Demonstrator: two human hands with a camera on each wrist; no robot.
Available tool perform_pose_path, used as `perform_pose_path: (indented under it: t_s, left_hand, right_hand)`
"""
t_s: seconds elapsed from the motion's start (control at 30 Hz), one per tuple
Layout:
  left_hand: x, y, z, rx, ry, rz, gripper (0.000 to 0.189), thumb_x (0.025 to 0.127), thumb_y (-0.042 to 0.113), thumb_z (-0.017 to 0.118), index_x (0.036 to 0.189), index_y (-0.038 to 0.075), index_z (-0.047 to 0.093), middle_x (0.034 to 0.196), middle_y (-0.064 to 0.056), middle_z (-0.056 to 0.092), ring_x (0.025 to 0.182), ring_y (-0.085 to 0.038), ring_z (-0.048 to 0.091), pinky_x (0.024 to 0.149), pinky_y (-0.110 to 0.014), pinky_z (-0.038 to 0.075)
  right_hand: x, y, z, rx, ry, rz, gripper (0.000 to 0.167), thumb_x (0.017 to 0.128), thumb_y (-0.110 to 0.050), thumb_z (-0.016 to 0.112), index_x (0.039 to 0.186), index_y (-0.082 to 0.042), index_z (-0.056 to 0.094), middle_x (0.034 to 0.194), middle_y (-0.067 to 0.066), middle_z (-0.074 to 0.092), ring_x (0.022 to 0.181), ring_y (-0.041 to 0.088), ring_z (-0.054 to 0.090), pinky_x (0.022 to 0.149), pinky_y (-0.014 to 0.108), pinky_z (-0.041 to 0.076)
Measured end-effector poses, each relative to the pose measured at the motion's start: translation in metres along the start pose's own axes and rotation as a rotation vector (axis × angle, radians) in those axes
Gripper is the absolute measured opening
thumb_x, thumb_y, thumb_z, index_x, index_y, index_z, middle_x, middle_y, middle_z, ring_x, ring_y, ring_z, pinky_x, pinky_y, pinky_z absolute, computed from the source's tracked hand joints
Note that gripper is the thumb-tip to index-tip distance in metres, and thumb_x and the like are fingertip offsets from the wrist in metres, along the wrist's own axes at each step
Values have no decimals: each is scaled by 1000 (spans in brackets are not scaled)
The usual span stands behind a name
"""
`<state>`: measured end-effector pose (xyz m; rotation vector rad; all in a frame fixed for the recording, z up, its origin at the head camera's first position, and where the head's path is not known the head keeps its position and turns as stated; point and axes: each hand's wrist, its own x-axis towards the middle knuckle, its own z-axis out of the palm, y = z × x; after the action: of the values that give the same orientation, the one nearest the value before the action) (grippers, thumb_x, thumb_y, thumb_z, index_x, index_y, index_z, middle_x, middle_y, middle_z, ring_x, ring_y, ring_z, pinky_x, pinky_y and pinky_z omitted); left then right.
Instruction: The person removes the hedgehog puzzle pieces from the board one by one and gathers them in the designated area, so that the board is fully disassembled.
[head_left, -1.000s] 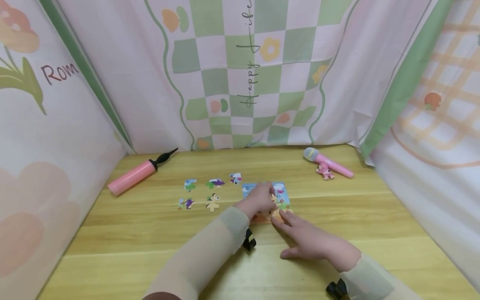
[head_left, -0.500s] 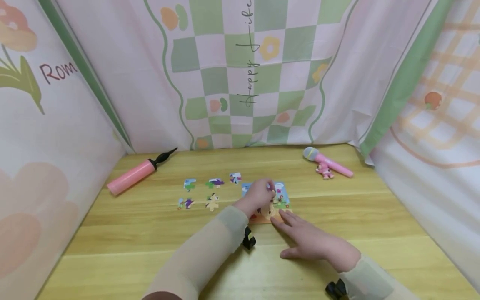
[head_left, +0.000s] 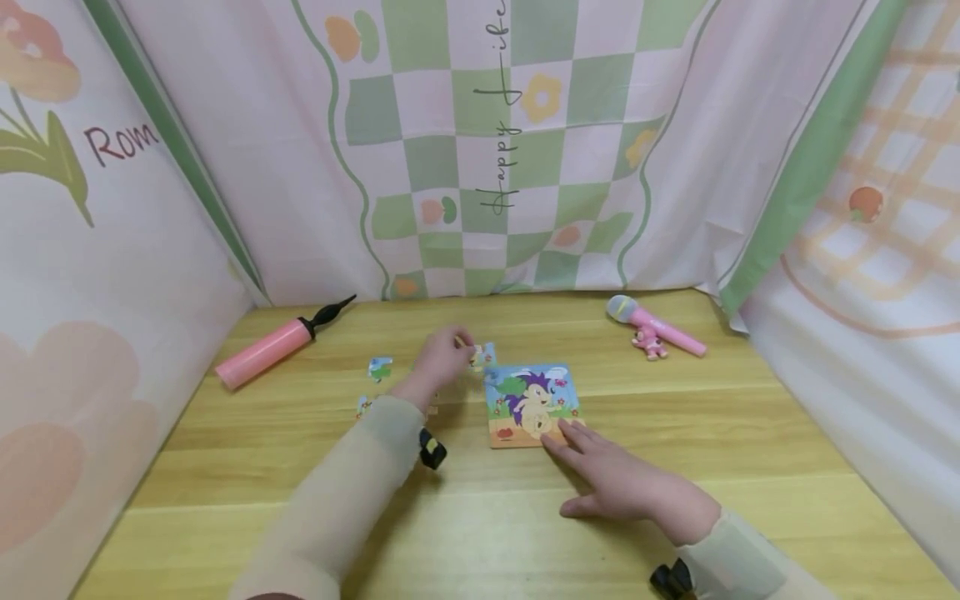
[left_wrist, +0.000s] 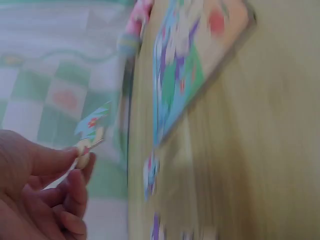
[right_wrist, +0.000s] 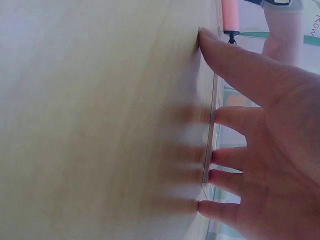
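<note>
My left hand (head_left: 442, 357) pinches a jigsaw piece (left_wrist: 90, 130) between thumb and fingers, held up off the table left of the puzzle board. Blue, cream and a red flower show on the piece. The square puzzle board (head_left: 528, 400), printed with a purple-haired hedgehog, lies flat in mid-table. My right hand (head_left: 618, 479) has its fingers spread, fingertips resting on the board's lower right corner and the thumb on the tabletop. Loose jigsaw pieces (head_left: 379, 368) lie to the left, some hidden behind the left hand and sleeve.
A pink hand pump (head_left: 270, 354) with a black nozzle lies at the back left. At the back right are a pink toy microphone (head_left: 667, 332) and a small pink bear figure (head_left: 649, 342). Printed curtains (head_left: 495, 150) stand around the wooden table.
My left hand has come up from the board with a jigsaw piece and moved left, uncovering the hedgehog picture and covering some loose pieces. The right hand stays in place.
</note>
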<state>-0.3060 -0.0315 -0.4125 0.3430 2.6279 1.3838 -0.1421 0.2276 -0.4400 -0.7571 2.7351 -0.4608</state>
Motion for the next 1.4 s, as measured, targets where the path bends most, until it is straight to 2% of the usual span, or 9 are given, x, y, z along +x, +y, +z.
perform_pose_path:
  t_s: [0.1, 0.23, 0.43, 0.67, 0.77, 0.87, 1.03, 1.2, 1.4]
  left_hand:
    - [0, -13, -15, 47, -27, -36, 4, 96, 8, 61, 98, 5, 60, 89, -9, 62, 72, -20, 57, 58, -29, 49]
    - [-3, -24, -22, 134, -100, -41, 5, 95, 6, 62, 94, 1, 61, 89, -8, 60, 73, -20, 56, 60, -30, 49]
    - [-6, -32, -14, 240, -143, -14, 4, 91, 3, 64, 88, 2, 62, 84, -7, 60, 78, -21, 57, 67, -32, 50]
    - [-7, -35, -3, 262, -149, -62, 2, 90, 6, 65, 91, 6, 63, 87, -5, 60, 78, -21, 57, 67, -33, 50]
    - [-7, -32, 2, 285, -137, -56, 4, 91, 11, 67, 93, 9, 63, 88, -4, 61, 75, -21, 57, 64, -33, 50]
    - [-8, -25, 8, 314, -151, 6, 9, 91, 15, 69, 98, 11, 65, 94, -3, 63, 75, -19, 58, 64, -33, 50]
    - [-18, -11, 24, 367, -266, 115, 27, 84, 22, 78, 106, 14, 67, 102, -1, 63, 84, -17, 57, 73, -34, 49]
    - [-29, -4, 40, 460, -327, 107, 35, 76, 30, 85, 98, 15, 63, 89, 4, 60, 78, -16, 55, 70, -31, 48]
    - [-33, 0, 45, 476, -348, 91, 29, 78, 29, 84, 91, 14, 63, 82, 3, 59, 73, -15, 54, 65, -29, 47]
  right_hand:
    - [0, 0, 0, 5, 2, 2, 91, 85, -53, 70, 155, -12, 31, 158, 27, 16, 144, 46, 16, 111, 61, 21]
    - [0, 1, 1, 5, 3, 6, 91, 84, -54, 70, 155, -13, 31, 159, 26, 15, 144, 46, 16, 110, 61, 21]
    - [1, 3, 1, 17, -3, 7, 90, 85, -55, 69, 155, -14, 31, 159, 25, 15, 144, 46, 15, 110, 62, 21]
    - [1, 3, 1, 27, -13, 15, 90, 85, -56, 68, 156, -16, 30, 160, 24, 14, 144, 45, 15, 110, 62, 22]
    - [1, 3, 1, 23, -15, 15, 90, 86, -56, 68, 156, -16, 29, 160, 24, 14, 144, 45, 15, 110, 62, 22]
    - [1, 3, 1, 19, -15, 11, 89, 86, -54, 68, 156, -15, 29, 159, 25, 15, 144, 45, 15, 110, 61, 23]
    - [0, 2, 1, 8, -1, -2, 88, 87, -52, 69, 156, -13, 30, 159, 26, 16, 144, 46, 16, 110, 61, 23]
    - [0, 1, 1, 4, 6, -9, 88, 87, -52, 69, 155, -13, 31, 158, 26, 17, 143, 46, 18, 110, 60, 23]
    - [0, 1, -1, 25, -9, 11, 88, 87, -53, 69, 155, -13, 31, 159, 25, 16, 144, 45, 16, 111, 60, 23]
